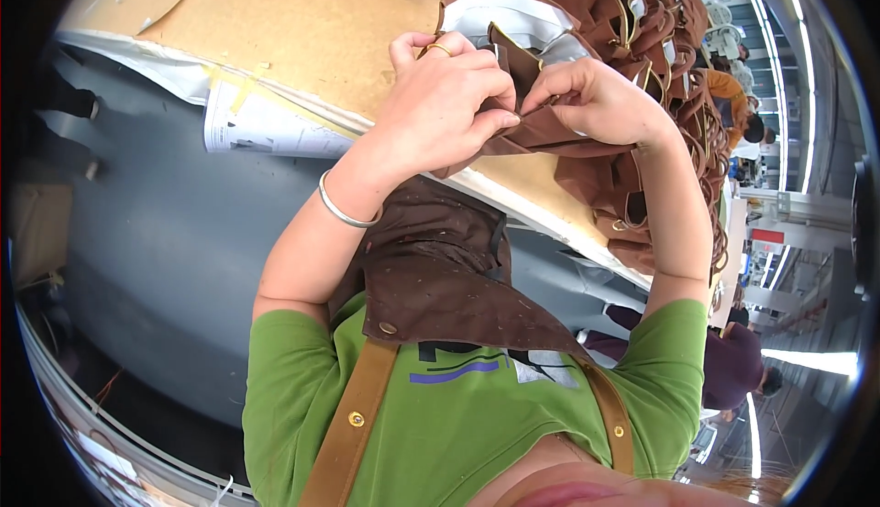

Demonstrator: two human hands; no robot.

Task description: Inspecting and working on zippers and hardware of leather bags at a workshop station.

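Note:
A brown handbag [550, 131] with a pale lining and a looped handle lies at the table's near edge. Both of my hands are on it, close together at its opening. My left hand [449, 99], with a ring on one finger and a bangle at the wrist, pinches the bag's edge between thumb and fingers. Just to its right, my right hand [596, 99] pinches the same edge, fingertips nearly meeting the left thumb. Whatever small part lies between the fingertips is too small to make out.
The tan tabletop [302, 21] stretches to the far left. A large heap of brown bags [632, 12] with yellowish zips runs along the right. A printed paper sheet [266, 126] is taped to the table's front edge. Other people [729, 104] are at the far right.

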